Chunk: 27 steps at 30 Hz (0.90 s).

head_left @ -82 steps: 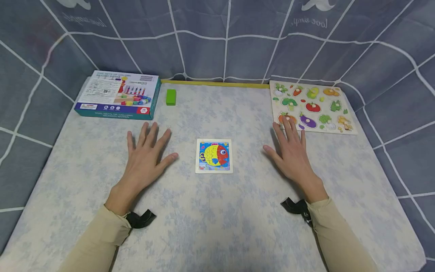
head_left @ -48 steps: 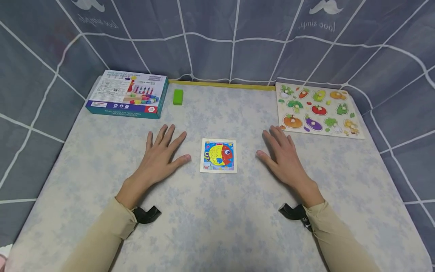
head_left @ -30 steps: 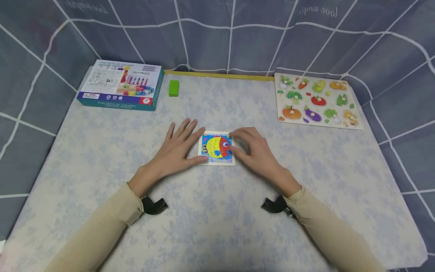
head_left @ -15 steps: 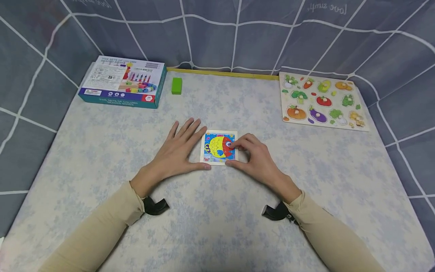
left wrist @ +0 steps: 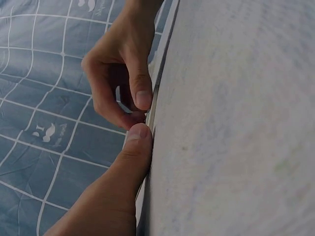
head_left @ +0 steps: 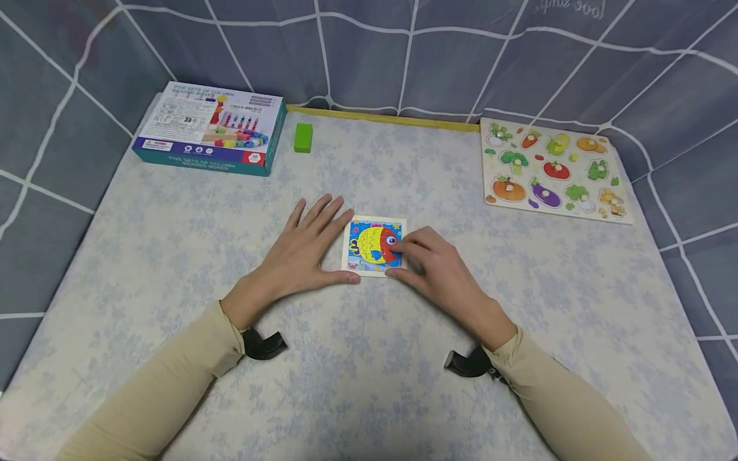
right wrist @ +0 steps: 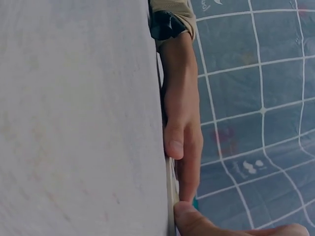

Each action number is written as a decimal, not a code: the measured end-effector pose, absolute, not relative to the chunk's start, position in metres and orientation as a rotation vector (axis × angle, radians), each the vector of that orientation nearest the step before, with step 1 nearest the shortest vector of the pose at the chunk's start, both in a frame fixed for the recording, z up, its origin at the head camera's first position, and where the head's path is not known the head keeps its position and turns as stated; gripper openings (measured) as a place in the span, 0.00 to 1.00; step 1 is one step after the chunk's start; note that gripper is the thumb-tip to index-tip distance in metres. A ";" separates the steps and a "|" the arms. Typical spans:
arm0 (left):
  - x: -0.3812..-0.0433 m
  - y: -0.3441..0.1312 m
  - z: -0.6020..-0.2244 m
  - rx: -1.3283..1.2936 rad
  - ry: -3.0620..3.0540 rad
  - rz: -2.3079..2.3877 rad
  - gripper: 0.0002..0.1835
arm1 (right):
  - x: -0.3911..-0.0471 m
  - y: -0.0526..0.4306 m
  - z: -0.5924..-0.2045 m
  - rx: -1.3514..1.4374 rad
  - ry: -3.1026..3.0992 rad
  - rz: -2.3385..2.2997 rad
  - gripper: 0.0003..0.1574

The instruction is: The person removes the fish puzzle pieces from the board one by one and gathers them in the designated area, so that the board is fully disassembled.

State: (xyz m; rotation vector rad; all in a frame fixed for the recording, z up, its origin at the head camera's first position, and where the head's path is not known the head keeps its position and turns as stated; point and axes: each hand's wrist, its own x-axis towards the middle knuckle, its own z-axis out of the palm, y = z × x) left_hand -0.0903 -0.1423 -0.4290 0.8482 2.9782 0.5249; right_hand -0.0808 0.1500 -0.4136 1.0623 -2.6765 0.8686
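A small square jigsaw puzzle [head_left: 369, 256] with a yellow and red fish lies on the table in a pale frame. My left hand [head_left: 296, 256] lies flat at its left side, fingers spread; the index fingertip touches the top left corner and the thumb the near edge. Over the puzzle's right side, my right hand [head_left: 441, 262] has its fingers bent, tips on the red fish head, with the thumb at the near right corner. In the left wrist view the left thumb [left wrist: 138, 147] and right thumb [left wrist: 143, 93] meet the frame's edge. Fingertips partly hide the pieces under them.
A bead toy box [head_left: 210, 128] sits at the back left, with a green block [head_left: 303, 138] beside it. At the back right lies a vegetable peg puzzle board [head_left: 553, 173]. A grey checked curtain [head_left: 369, 57] hangs behind the table.
Both hands have moved inward from either side onto the fish puzzle. The right fingers have bent, and their tips rest on the fish head, while its thumb slid down to the near corner.
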 end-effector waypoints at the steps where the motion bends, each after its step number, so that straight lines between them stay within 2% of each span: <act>1: -0.091 -0.142 -0.429 0.851 2.977 0.523 0.63 | -0.081 0.150 -0.413 1.088 -2.663 0.839 0.26; 15: -0.093 -0.142 -0.429 0.849 2.974 0.498 0.63 | -0.091 0.157 -0.403 1.296 -2.637 0.765 0.25; 23: -0.094 -0.142 -0.428 0.844 2.981 0.504 0.64 | -0.095 0.158 -0.406 1.282 -2.593 0.748 0.20; 27: -0.094 -0.142 -0.428 0.845 2.977 0.508 0.63 | -0.096 0.155 -0.412 1.245 -2.569 0.808 0.23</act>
